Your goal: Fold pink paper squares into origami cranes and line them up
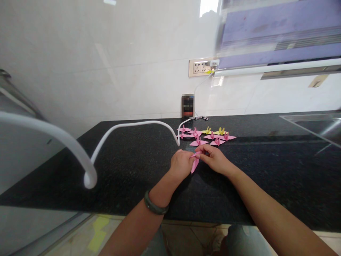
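Both my hands meet over a black stone counter (pixel 133 167). My left hand (pixel 181 164) is closed, pinching a folded pink paper piece (pixel 195 164) whose pointed end hangs down toward me. My right hand (pixel 214 158) is also closed, its fingertips pinching the top of the same pink paper. A dark green bangle (pixel 154 206) sits on my left wrist. Just beyond my hands lies a cluster of several finished paper cranes (pixel 206 137), mostly pink with two yellow ones (pixel 214 131).
A white cable (pixel 128 127) loops across the counter from the left toward a phone (pixel 188 106) propped against the wall. A wall socket (pixel 199 67) is above it. A sink (pixel 317 126) is at the right. A range hood (pixel 279 35) hangs overhead.
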`<state>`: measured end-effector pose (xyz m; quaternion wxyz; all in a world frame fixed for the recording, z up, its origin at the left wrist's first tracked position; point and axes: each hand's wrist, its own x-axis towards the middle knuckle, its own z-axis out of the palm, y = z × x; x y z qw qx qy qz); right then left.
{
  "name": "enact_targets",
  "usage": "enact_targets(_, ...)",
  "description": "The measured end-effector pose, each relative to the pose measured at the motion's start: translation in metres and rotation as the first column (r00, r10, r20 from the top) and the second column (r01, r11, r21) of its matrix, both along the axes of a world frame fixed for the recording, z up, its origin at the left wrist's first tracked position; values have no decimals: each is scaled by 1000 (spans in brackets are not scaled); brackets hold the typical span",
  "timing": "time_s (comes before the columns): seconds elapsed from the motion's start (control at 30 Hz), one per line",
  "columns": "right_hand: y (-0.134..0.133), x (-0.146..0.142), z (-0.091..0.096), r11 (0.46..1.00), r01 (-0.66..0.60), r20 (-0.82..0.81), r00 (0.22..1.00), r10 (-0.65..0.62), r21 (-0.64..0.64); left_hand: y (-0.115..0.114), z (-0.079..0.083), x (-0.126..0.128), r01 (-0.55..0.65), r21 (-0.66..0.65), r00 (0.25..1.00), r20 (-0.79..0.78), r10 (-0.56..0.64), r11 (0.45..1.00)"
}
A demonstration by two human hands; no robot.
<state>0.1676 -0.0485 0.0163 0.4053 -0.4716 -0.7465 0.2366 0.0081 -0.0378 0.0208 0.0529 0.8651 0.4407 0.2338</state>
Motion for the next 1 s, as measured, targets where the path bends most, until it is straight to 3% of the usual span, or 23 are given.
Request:
enact_targets(0.2, -3, 1, 8, 991, -67, 185, 982, 45, 113, 0, -1, 0, -24, -34, 1000, -3, 23, 999)
enact_targets(0.4, -3, 1, 9, 982, -91, 262, 964, 46, 166, -1, -1, 1, 5, -5, 1000, -6, -5, 1000)
enact_targets(0.63, -2, 2, 4, 984, -67, 205, 978, 31, 167, 0, -1, 0, 29, -18, 998, 56, -28, 999)
enact_targets(0.73, -1, 3, 3, 992, -27, 97, 995, 15, 127, 2, -5, -1, 54, -137, 981, 191, -27, 989)
enact_targets(0.8, 0, 4, 2, 998, 19, -44, 999, -16, 53, 4, -8, 1, 91, -286, 946, 325, 7, 954)
enact_targets(0.9, 2, 4, 1, 992, 74, -271, 958, -99, -100, 7, -12, 6, 187, -489, 836, 535, 124, 852)
enact_targets(1.0, 2, 0, 1, 976, 56, -324, 938, -124, -211, 9, -14, 11, 279, -547, 680, 693, 240, 789)
